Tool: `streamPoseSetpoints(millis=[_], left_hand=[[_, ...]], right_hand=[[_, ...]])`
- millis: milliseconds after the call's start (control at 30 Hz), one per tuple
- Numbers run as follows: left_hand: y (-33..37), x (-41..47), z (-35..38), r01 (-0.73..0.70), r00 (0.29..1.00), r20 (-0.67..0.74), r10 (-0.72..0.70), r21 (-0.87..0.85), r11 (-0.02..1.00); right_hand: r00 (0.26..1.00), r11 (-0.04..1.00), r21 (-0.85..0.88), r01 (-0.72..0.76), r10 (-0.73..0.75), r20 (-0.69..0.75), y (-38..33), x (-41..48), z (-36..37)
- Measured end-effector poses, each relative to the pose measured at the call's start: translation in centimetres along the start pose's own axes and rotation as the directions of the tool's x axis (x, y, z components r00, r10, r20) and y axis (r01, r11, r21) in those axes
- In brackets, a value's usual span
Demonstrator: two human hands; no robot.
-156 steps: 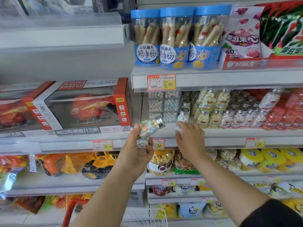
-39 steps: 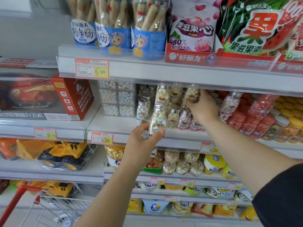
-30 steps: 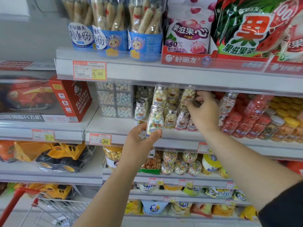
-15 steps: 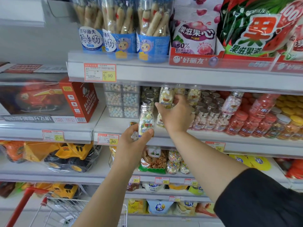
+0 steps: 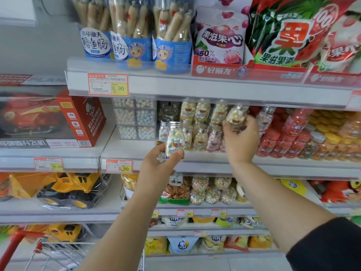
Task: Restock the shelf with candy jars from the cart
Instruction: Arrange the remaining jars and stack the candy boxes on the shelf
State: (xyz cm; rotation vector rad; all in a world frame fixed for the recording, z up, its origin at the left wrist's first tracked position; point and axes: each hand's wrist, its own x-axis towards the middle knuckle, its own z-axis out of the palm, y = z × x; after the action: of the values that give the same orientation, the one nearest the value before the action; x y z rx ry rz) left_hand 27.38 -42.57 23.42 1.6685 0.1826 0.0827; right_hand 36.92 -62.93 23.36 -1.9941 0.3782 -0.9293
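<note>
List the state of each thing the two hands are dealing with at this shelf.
Left hand: holds a jar.
Left jar: upright, capped, in front of the shelf.
Right hand: holds a jar.
Right jar: tilted, capped, held in the air.
Shelf jars: upright, capped, standing in rows.

In my left hand (image 5: 158, 166) a clear candy jar (image 5: 174, 138) stands upright, with a silver cap and pastel sweets, gripped at its label. My right hand (image 5: 241, 142) holds a second jar (image 5: 235, 116) tilted, cream sweets inside, above the shelved jars (image 5: 201, 136) that stand between my hands. The cart (image 5: 58, 249) sits below my left arm.
</note>
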Motion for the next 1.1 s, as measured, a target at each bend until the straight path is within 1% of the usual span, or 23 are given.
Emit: streamPoseSetpoints(millis=[67, 200, 333, 533, 633, 667, 700, 733, 800, 867, 900, 967, 1100], left_hand=[[0.2, -0.1, 0.6, -0.002, 1.0, 0.023, 0.002, -0.006, 1.0], [0.6, -0.3, 1.4, 0.013, 0.999, 0.041, -0.012, -0.014, 1.0], [0.8, -0.6, 1.7, 0.032, 0.998, 0.058, -0.033, 0.016, 0.999], [1.0, -0.9, 1.8, 0.04, 0.998, 0.057, -0.041, 0.007, 0.999], [1.0, -0.8, 1.7, 0.028, 0.998, 0.057, -0.027, -0.01, 1.0], [0.8, -0.7, 1.6, 0.028, 0.998, 0.056, -0.027, -0.01, 1.0], [0.8, -0.7, 1.5, 0.025, 0.998, 0.05, -0.025, -0.006, 1.0], [0.6, -0.5, 1.4, 0.019, 0.999, 0.049, -0.019, -0.01, 1.0], [0.5, -0.4, 1.3, 0.018, 0.999, 0.04, -0.017, -0.016, 1.0], [0.4, -0.4, 1.1, 0.018, 0.999, 0.028, -0.017, -0.02, 1.0], [0.6, -0.4, 1.0, 0.024, 1.0, 0.02, -0.024, -0.021, 0.999], [0.6, -0.3, 0.6, 0.024, 1.0, 0.005, -0.024, -0.034, 0.999], [0.2, 0.0, -0.4, 0.024, 1.0, -0.02, -0.024, -0.016, 1.0]], right_hand=[[1.0, 0.999, -0.039, -0.002, 0.002, -0.008, 0.8, 1.5, -0.4], [0.999, 0.993, -0.111, -0.031, 0.036, 0.039, 1.5, 2.3, -0.5], [0.997, 0.989, -0.148, -0.01, 0.02, 0.07, 2.0, 2.4, -0.3], [0.996, 0.994, -0.107, 0.0, 0.009, 0.087, 2.6, 2.5, -0.1], [1.0, 1.0, -0.016, -0.018, 0.019, 0.019, 2.0, 1.5, -1.2], [1.0, 1.0, 0.014, 0.004, -0.004, -0.017, 1.6, 0.7, -1.7], [0.998, 0.998, 0.035, 0.058, -0.056, -0.041, 1.2, -0.2, -2.1], [0.992, 0.991, 0.049, 0.126, -0.124, -0.03, 0.7, -1.2, -2.2], [0.96, 0.964, 0.058, 0.261, -0.265, 0.09, -0.9, -2.8, -1.8], [0.893, 0.923, 0.01, 0.384, -0.374, 0.25, -3.0, -3.3, -0.6], [0.859, 0.9, -0.016, 0.435, -0.41, 0.307, -4.0, -3.1, 0.1], [0.82, 0.861, -0.075, 0.504, -0.449, 0.355, -5.6, -2.3, 1.2], [0.83, 0.812, -0.271, 0.517, -0.397, 0.392, -6.0, -0.4, 3.0]])
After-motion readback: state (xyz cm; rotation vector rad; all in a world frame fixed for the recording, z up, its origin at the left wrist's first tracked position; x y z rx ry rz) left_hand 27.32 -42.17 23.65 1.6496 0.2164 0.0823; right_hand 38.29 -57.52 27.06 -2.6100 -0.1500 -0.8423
